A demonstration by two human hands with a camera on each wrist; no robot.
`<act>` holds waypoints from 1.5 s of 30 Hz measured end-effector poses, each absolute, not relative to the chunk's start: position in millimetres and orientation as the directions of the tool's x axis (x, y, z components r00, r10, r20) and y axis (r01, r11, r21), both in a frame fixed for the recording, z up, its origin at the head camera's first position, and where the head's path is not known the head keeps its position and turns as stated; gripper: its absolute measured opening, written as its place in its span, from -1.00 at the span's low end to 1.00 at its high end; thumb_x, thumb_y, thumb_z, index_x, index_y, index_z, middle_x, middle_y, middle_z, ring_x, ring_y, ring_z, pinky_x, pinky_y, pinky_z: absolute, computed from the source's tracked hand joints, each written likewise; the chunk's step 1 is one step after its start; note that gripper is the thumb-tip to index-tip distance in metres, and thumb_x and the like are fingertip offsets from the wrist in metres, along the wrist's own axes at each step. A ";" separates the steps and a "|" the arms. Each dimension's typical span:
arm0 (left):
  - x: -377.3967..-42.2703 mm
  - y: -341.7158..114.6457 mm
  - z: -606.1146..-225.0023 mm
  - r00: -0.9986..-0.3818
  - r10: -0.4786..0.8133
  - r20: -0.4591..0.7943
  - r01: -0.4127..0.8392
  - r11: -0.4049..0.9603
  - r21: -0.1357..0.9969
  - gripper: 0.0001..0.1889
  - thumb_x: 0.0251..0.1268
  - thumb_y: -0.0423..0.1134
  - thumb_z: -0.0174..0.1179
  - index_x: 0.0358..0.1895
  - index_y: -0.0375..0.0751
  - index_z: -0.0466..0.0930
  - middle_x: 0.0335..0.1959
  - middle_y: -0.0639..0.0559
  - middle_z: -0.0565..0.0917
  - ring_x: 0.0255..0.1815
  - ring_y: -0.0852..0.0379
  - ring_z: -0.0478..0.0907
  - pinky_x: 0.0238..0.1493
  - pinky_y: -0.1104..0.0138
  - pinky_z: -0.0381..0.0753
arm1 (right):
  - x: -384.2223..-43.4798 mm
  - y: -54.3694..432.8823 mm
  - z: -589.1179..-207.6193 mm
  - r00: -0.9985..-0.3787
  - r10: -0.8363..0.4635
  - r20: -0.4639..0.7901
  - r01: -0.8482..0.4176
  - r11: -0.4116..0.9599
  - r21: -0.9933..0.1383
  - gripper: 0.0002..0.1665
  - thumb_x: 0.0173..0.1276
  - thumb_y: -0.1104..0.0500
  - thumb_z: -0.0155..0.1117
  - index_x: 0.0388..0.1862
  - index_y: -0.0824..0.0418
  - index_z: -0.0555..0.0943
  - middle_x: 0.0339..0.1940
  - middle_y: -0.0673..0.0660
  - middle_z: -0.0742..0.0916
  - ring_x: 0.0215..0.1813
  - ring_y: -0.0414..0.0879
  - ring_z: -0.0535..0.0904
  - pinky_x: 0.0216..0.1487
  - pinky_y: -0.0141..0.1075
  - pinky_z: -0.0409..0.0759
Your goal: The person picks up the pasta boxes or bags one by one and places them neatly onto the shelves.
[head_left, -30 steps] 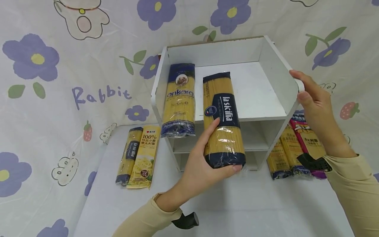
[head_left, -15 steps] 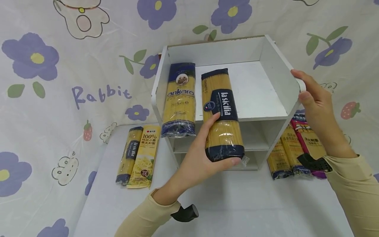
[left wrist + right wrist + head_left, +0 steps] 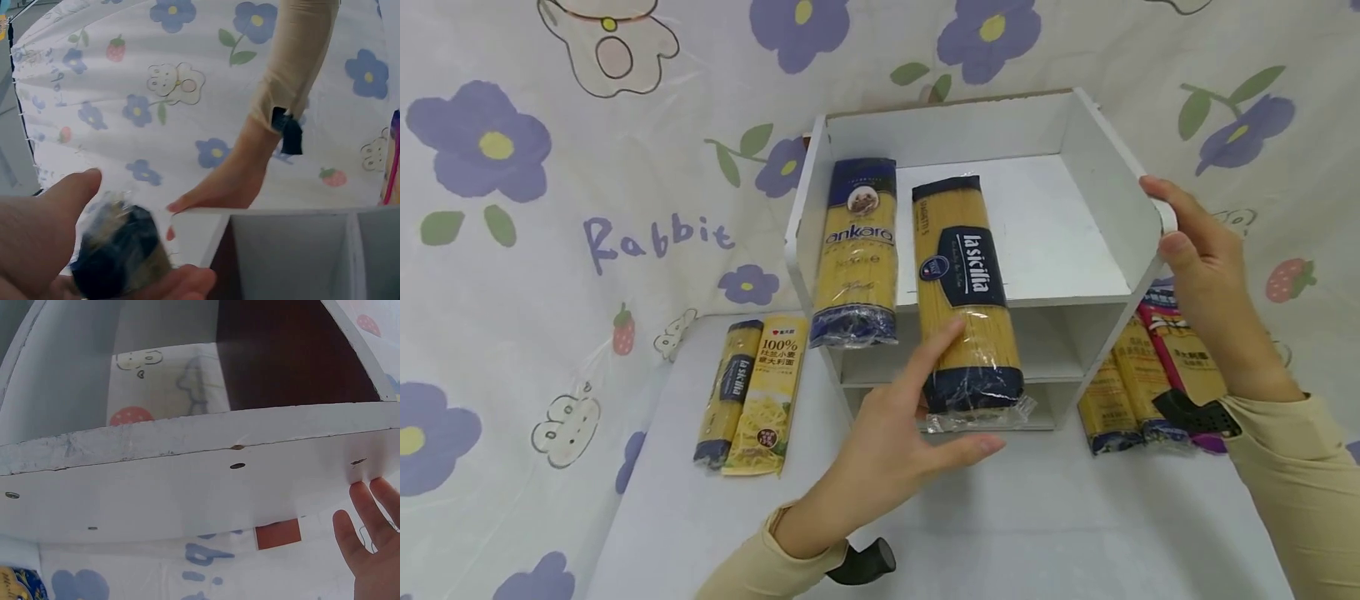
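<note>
Behind everything hangs a pale cloth [image 3: 647, 154] with purple flowers, and below it is a white tabletop [image 3: 1037, 517] carrying a white shelf [image 3: 1052, 225]. As I judge, the work is partly done: the ankara packet [image 3: 856, 258] already lies at the left of the upper board, and the la sicilia packet [image 3: 967, 287] is at its right, slightly slanted, its lower end reaching past the front edge. Two packets [image 3: 765, 404] at left of the shelf and several packets [image 3: 1108, 408] at right lie on the tabletop, not placed. The la sicilia packet shows yellow straight pasta, dark blue bands and shiny, crumpled clear wrapping. The left hand [image 3: 887, 442] has its thumb spread away, the fingers loose and touching this packet; the right hand [image 3: 1206, 267] grips the shelf's side wall.
</note>
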State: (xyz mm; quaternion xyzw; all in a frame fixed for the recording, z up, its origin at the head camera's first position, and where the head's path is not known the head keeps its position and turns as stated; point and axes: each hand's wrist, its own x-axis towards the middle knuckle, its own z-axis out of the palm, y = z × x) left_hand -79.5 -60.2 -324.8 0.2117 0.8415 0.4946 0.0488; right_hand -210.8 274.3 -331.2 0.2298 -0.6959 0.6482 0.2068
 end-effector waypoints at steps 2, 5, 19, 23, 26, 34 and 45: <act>-81.4 -54.2 -329.3 -0.903 0.397 0.161 0.315 0.359 0.879 -0.07 0.11 0.03 0.45 0.47 0.59 0.03 0.10 0.05 0.68 -0.07 0.25 0.67 -0.11 0.39 0.66 | -210.5 274.5 -331.6 -0.812 -0.055 0.581 -0.583 0.076 -0.809 -0.26 0.37 -0.12 0.31 0.42 0.19 0.42 0.42 0.10 0.54 0.24 -0.12 0.52 0.05 -0.62 0.57; -84.8 -46.8 -334.4 -0.900 0.365 0.237 0.359 0.315 0.878 -0.17 0.11 -0.01 0.46 0.43 0.51 0.22 0.11 0.04 0.69 -0.10 0.25 0.68 -0.19 0.41 0.67 | -211.7 275.6 -332.5 -0.804 -0.068 0.591 -0.595 0.089 -0.799 -0.29 0.41 -0.09 0.27 0.43 0.19 0.41 0.42 0.09 0.54 0.26 -0.13 0.53 0.05 -0.62 0.57; -109.4 -39.7 -339.9 -0.901 0.281 0.330 0.402 0.256 0.879 -0.36 0.17 -0.08 0.43 0.32 0.44 0.42 0.12 0.00 0.68 -0.14 0.18 0.66 -0.21 0.39 0.68 | -213.2 278.0 -333.3 -0.783 -0.085 0.616 -0.621 0.088 -0.779 -0.33 0.44 -0.04 0.24 0.43 0.20 0.40 0.43 0.08 0.53 0.32 -0.15 0.50 0.12 -0.60 0.56; -111.3 -44.7 -334.3 -0.905 0.336 0.260 0.360 0.279 0.890 -0.28 0.18 -0.07 0.43 0.38 0.50 0.32 0.12 0.00 0.67 -0.16 0.22 0.67 -0.24 0.39 0.69 | -211.8 276.6 -332.9 -0.794 -0.079 0.603 -0.608 0.091 -0.789 -0.29 0.41 -0.08 0.27 0.43 0.20 0.40 0.46 0.11 0.50 0.37 -0.13 0.48 0.15 -0.58 0.56; -104.1 -55.0 -325.5 -0.887 0.425 0.182 0.324 0.288 0.901 -0.26 0.22 -0.07 0.39 0.41 0.53 0.24 -0.29 -0.03 0.75 -0.47 0.22 0.65 -0.49 0.36 0.65 | -210.5 276.7 -332.8 -0.800 -0.081 0.595 -0.600 0.138 -0.788 -0.31 0.43 -0.08 0.24 0.44 0.18 0.39 0.48 0.11 0.48 0.39 -0.14 0.47 0.17 -0.57 0.56; -91.0 -69.9 -318.3 -0.593 0.762 0.262 0.216 -0.162 0.963 -0.43 0.45 -0.19 0.15 0.47 -0.16 0.29 -0.16 -0.38 0.73 -0.27 0.00 0.75 -0.36 0.18 0.74 | -210.1 277.2 -331.5 -0.792 -0.079 0.605 -0.609 0.159 -0.777 -0.31 0.44 -0.09 0.22 0.44 0.18 0.39 0.45 0.12 0.50 0.32 -0.12 0.51 0.10 -0.61 0.57; -100.6 -56.8 -326.1 -0.610 0.726 0.319 0.139 -0.299 0.944 -0.39 0.47 -0.06 0.14 0.38 -0.46 0.33 0.48 -0.26 0.34 0.52 -0.04 0.32 0.48 0.20 0.39 | -210.1 276.9 -332.2 -0.789 -0.080 0.609 -0.614 0.157 -0.774 -0.31 0.44 -0.10 0.22 0.45 0.17 0.39 0.44 0.11 0.52 0.30 -0.15 0.52 0.08 -0.61 0.57</act>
